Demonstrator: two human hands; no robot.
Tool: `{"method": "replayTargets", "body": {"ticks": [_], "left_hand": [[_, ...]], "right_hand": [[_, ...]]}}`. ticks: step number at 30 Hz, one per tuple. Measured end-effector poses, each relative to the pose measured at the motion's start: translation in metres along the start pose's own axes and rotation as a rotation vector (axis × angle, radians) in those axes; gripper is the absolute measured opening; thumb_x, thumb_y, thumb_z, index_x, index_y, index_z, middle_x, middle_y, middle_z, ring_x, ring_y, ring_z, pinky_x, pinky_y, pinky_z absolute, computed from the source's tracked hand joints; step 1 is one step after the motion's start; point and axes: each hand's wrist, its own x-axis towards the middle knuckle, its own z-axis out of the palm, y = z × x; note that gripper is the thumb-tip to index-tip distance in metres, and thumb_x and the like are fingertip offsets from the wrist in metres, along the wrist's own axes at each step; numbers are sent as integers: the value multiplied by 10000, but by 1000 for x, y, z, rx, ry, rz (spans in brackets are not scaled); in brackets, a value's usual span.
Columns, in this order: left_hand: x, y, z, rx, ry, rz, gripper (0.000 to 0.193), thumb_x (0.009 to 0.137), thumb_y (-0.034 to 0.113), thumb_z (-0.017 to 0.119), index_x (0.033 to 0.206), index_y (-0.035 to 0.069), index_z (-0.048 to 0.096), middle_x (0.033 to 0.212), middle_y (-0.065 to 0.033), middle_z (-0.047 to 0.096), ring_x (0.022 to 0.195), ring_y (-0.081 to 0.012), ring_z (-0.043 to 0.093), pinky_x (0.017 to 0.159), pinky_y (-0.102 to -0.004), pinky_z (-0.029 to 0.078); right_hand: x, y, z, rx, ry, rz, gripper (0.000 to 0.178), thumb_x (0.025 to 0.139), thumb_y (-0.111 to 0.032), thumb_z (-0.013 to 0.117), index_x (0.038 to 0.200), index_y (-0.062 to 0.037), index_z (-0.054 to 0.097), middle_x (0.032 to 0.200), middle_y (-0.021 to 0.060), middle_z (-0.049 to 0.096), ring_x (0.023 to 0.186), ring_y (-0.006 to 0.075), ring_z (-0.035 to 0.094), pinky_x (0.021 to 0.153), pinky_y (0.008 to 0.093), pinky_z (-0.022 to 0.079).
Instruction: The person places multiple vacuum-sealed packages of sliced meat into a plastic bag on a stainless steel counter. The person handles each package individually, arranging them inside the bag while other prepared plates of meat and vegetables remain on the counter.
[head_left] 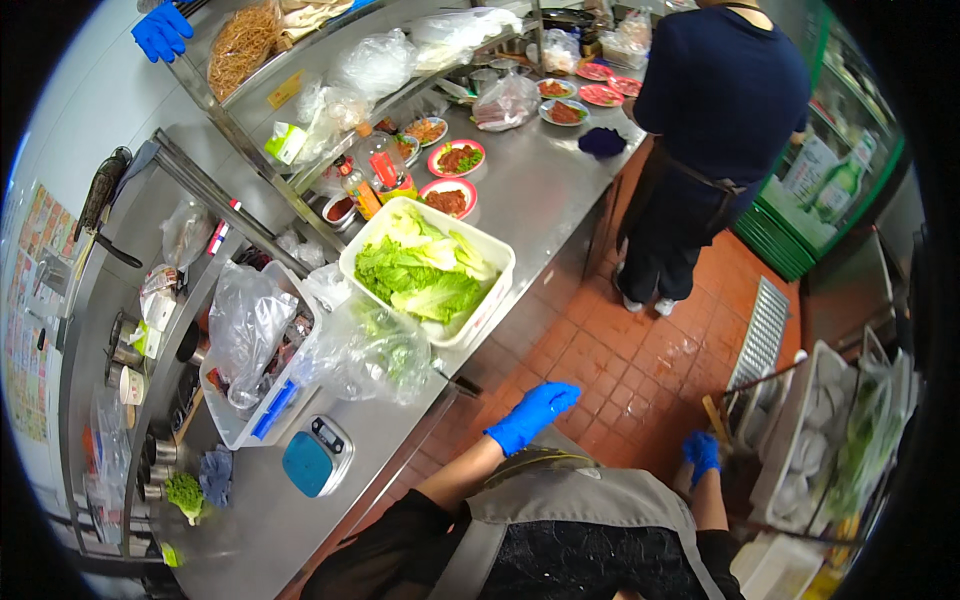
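My left hand (535,415), in a blue glove, is held in front of my grey apron (590,495), off the counter's edge. Its fingers look stretched out with nothing in them. My right hand (703,454), also blue-gloved, hangs low beside the rack at my right; its fingers are too small and partly hidden to read. Nearest the left hand on the steel counter (385,440) stands a white tub (505,262) of lettuce leaves (420,270). A clear plastic bag (370,350) with some greens lies against it. Closer in sits a blue-topped kitchen scale (310,463).
A white bin (235,425) with bags stands left of the scale. Plates of red food (457,158) and bottles (380,160) line the back. A person in dark clothes (720,90) stands at the far right by a green-framed fridge (800,250). A crate (785,450) sits at my right.
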Motion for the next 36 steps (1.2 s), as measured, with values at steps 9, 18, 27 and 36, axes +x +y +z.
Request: {"method": "replayTargets", "body": {"ticks": [9, 18, 27, 36], "left_hand": [[183, 19, -41, -66, 163, 26, 324, 871, 212, 488, 1121, 10, 530, 1059, -83, 579, 967, -164, 539, 854, -287, 418], [377, 99, -107, 146, 397, 280, 249, 843, 145, 525, 1061, 31, 560, 1025, -123, 569, 955, -227, 544, 833, -318, 428], [545, 124, -144, 538, 575, 303, 416, 806, 160, 552, 1184, 15, 455, 1201, -194, 455, 1121, -327, 422, 945, -383, 341], [637, 143, -134, 665, 711, 232, 523, 781, 136, 569, 1245, -13, 380, 1284, -228, 364, 1167, -355, 368, 972, -402, 312]], "right_hand": [[135, -187, 127, -351, -200, -90, 277, 841, -167, 509, 1094, -66, 559, 861, 60, 643, 674, 140, 603, 528, 239, 444], [191, -259, 121, -290, -100, -8, 267, 850, -171, 509, 1090, -65, 558, 852, 58, 639, 690, 141, 603, 570, 247, 454], [289, -330, 102, -370, -142, 183, 249, 858, -201, 514, 1057, -64, 570, 857, 38, 633, 720, 120, 597, 572, 229, 450], [407, -480, 133, -437, -420, -8, 334, 796, -78, 538, 1127, -33, 548, 953, 67, 623, 826, 117, 585, 698, 235, 450]]}}
